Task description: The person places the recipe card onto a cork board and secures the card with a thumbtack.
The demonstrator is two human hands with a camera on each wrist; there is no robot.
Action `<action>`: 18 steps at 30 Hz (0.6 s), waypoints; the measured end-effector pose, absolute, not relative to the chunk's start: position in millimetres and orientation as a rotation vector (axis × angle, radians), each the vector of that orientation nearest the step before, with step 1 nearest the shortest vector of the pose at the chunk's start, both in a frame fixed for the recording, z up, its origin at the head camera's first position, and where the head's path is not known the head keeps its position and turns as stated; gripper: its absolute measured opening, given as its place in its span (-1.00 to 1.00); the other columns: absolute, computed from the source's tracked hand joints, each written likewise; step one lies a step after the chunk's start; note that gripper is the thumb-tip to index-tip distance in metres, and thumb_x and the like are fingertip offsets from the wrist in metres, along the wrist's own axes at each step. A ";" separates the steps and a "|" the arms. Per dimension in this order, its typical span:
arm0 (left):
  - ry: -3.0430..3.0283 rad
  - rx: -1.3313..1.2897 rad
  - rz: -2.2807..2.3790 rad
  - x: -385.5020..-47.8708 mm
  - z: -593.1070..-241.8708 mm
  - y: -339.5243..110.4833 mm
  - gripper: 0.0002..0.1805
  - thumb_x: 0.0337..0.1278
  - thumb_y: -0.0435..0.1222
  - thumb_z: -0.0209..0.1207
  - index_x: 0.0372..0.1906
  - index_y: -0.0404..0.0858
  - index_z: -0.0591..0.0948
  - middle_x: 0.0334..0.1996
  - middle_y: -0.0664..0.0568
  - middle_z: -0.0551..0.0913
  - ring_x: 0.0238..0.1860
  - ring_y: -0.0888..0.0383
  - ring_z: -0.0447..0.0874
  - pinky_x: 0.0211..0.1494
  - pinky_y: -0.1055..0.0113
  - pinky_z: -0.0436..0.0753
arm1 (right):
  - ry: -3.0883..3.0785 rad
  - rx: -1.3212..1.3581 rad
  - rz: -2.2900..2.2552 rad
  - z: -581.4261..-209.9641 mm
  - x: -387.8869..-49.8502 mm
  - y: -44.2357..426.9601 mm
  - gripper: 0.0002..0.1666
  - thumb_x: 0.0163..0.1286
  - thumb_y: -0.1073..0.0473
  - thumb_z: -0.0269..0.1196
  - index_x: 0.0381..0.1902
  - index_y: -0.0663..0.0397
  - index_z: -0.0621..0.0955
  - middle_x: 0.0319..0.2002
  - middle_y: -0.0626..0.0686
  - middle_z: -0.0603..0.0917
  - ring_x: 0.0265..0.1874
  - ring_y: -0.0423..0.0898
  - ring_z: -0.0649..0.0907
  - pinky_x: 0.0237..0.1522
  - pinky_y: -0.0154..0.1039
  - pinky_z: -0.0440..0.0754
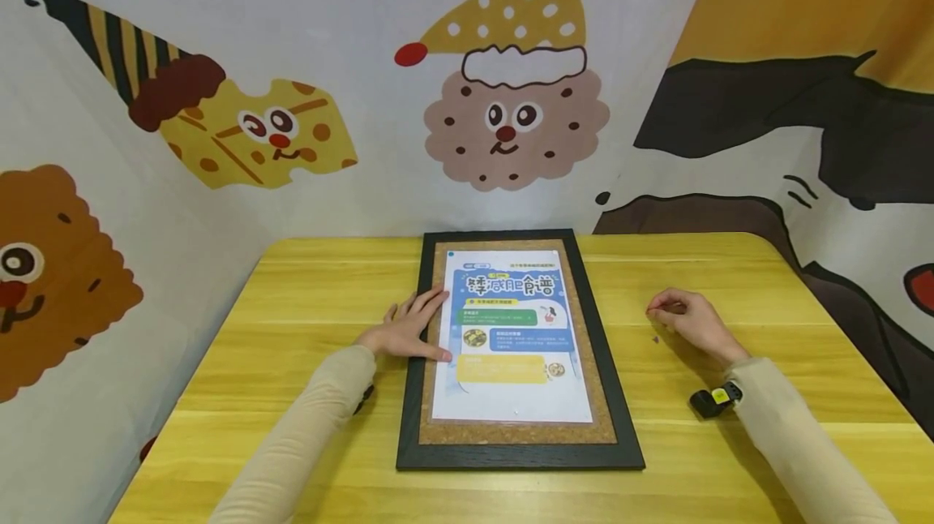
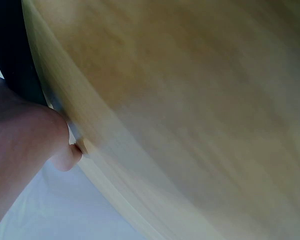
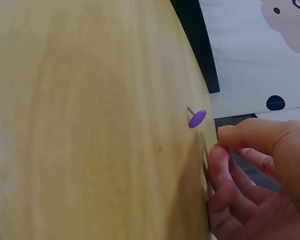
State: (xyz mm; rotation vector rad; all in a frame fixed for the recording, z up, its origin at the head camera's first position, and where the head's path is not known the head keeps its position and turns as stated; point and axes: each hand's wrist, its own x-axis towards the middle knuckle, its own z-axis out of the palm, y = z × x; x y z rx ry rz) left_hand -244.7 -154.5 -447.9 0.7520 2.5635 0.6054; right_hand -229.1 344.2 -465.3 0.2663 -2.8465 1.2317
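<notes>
Spreading the left hand (image 1: 404,326) wide over the left side of a rectangular, black-framed cork board (image 1: 520,433), laying fingers and thumb across the frame onto a white printed sheet (image 1: 511,396) with blue, green and yellow blocks. Holding the right hand (image 1: 693,323) well apart, above the right part of a yellow, wood-grained table (image 1: 328,289), curling its fingers and bringing thumb and forefinger narrowly together, hiding the gap too much to tell of anything held there. Showing, near those fingertips, a purple, disc-headed pin (image 3: 197,119) lying tilted on the wood, its thin shaft pointing out. Showing a broad stretch of wood between the frame's right edge and the right hand, and another running out to the table's left edge. Reaching with the frame's top to the table's far edge, before a white, cartoon-printed wall covering (image 1: 387,102). Framing speckled, grainy cork with straight, flat, dark bars, bordering the smooth sheet, and fixing its upper left corner with a small, round blue pin (image 1: 451,253).
</notes>
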 end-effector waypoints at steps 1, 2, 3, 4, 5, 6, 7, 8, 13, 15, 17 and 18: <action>2.563 0.753 0.607 -244.6 -447.8 -154.5 0.20 0.00 0.20 0.29 0.57 -0.12 -0.16 0.54 -0.02 -0.32 0.44 -0.35 -0.25 0.29 -0.39 -0.20 | -2.847 0.266 1.234 -464.7 -228.8 343.7 -0.84 0.40 0.24 0.24 -0.19 0.26 0.63 -0.23 0.19 0.67 -0.30 -0.16 0.63 -0.38 -0.33 0.50; 2.565 0.755 0.608 -244.6 -447.9 -154.6 0.20 0.00 0.20 0.29 0.57 -0.12 -0.16 0.54 -0.02 -0.31 0.44 -0.35 -0.25 0.29 -0.39 -0.20 | -2.846 0.264 1.247 -464.1 -228.6 343.3 -0.84 0.40 0.23 0.24 -0.19 0.26 0.63 -0.22 0.20 0.67 -0.29 -0.16 0.63 -0.38 -0.33 0.51; 2.565 0.756 0.609 -244.6 -447.9 -154.6 0.20 0.00 0.20 0.29 0.57 -0.12 -0.16 0.54 -0.02 -0.31 0.44 -0.35 -0.25 0.29 -0.39 -0.20 | -2.845 0.267 1.255 -463.7 -228.5 342.7 -0.83 0.40 0.21 0.24 -0.19 0.26 0.62 -0.21 0.20 0.67 -0.28 -0.17 0.64 -0.38 -0.32 0.52; 2.566 0.757 0.611 -244.5 -447.9 -154.8 0.20 0.00 0.20 0.29 0.57 -0.12 -0.16 0.54 -0.02 -0.32 0.44 -0.35 -0.25 0.29 -0.39 -0.21 | -2.841 0.269 1.274 -463.3 -228.4 342.0 -0.82 0.40 0.21 0.24 -0.19 0.26 0.62 -0.21 0.21 0.67 -0.28 -0.17 0.64 -0.38 -0.31 0.53; 2.567 0.758 0.610 -244.4 -447.9 -155.0 0.20 0.00 0.21 0.28 0.57 -0.12 -0.16 0.54 -0.03 -0.32 0.44 -0.35 -0.25 0.29 -0.39 -0.21 | -2.836 0.273 1.299 -463.1 -228.4 341.4 -0.81 0.39 0.21 0.25 -0.18 0.28 0.62 -0.20 0.23 0.67 -0.28 -0.17 0.65 -0.39 -0.30 0.54; 2.568 0.758 0.609 -244.4 -447.9 -155.1 0.20 0.00 0.21 0.28 0.57 -0.12 -0.16 0.54 -0.03 -0.32 0.44 -0.35 -0.25 0.29 -0.39 -0.21 | -2.830 0.277 1.330 -463.1 -228.4 340.6 -0.80 0.39 0.21 0.25 -0.18 0.29 0.61 -0.19 0.25 0.67 -0.29 -0.17 0.65 -0.41 -0.29 0.55; 2.569 0.758 0.608 -244.2 -447.8 -155.1 0.20 0.00 0.20 0.28 0.57 -0.12 -0.16 0.54 -0.03 -0.32 0.44 -0.35 -0.25 0.29 -0.39 -0.21 | -2.823 0.281 1.356 -463.2 -228.4 339.7 -0.79 0.38 0.22 0.26 -0.18 0.30 0.61 -0.19 0.26 0.67 -0.30 -0.18 0.66 -0.42 -0.28 0.56; 2.569 0.759 0.607 -244.1 -447.8 -155.1 0.20 0.00 0.21 0.28 0.57 -0.12 -0.16 0.54 -0.03 -0.32 0.44 -0.35 -0.25 0.29 -0.39 -0.21 | -2.815 0.284 1.380 -463.5 -228.5 338.8 -0.79 0.37 0.23 0.27 -0.18 0.32 0.60 -0.18 0.27 0.67 -0.31 -0.18 0.66 -0.43 -0.28 0.56; 2.565 0.756 0.614 -243.1 -447.1 -154.1 0.19 0.01 0.19 0.29 0.57 -0.12 -0.16 0.54 -0.03 -0.31 0.44 -0.37 -0.25 0.30 -0.38 -0.22 | -2.782 0.301 1.449 -466.3 -229.6 333.9 -0.82 0.32 0.30 0.29 -0.19 0.34 0.59 -0.15 0.31 0.66 -0.33 -0.20 0.67 -0.47 -0.29 0.56; 2.565 0.754 0.617 -242.8 -446.8 -153.9 0.20 0.00 0.19 0.29 0.57 -0.13 -0.16 0.54 -0.04 -0.31 0.44 -0.37 -0.25 0.30 -0.38 -0.22 | -2.762 0.312 1.484 -467.2 -229.9 331.6 -0.84 0.30 0.34 0.28 -0.21 0.35 0.58 -0.15 0.33 0.66 -0.33 -0.19 0.67 -0.50 -0.27 0.57; 2.565 0.753 0.618 -242.6 -446.5 -153.7 0.20 0.00 0.19 0.29 0.56 -0.13 -0.16 0.54 -0.04 -0.31 0.44 -0.37 -0.25 0.30 -0.38 -0.22 | -2.745 0.325 1.528 -467.7 -229.8 329.0 -0.85 0.30 0.36 0.27 -0.22 0.37 0.57 -0.16 0.34 0.66 -0.34 -0.16 0.68 -0.52 -0.24 0.59; 2.566 0.753 0.619 -242.5 -446.6 -153.7 0.20 0.00 0.19 0.29 0.56 -0.13 -0.16 0.54 -0.04 -0.31 0.44 -0.37 -0.25 0.30 -0.38 -0.22 | -2.736 0.328 1.553 -467.8 -229.6 327.5 -0.85 0.30 0.36 0.27 -0.22 0.38 0.56 -0.16 0.34 0.66 -0.35 -0.15 0.68 -0.53 -0.23 0.59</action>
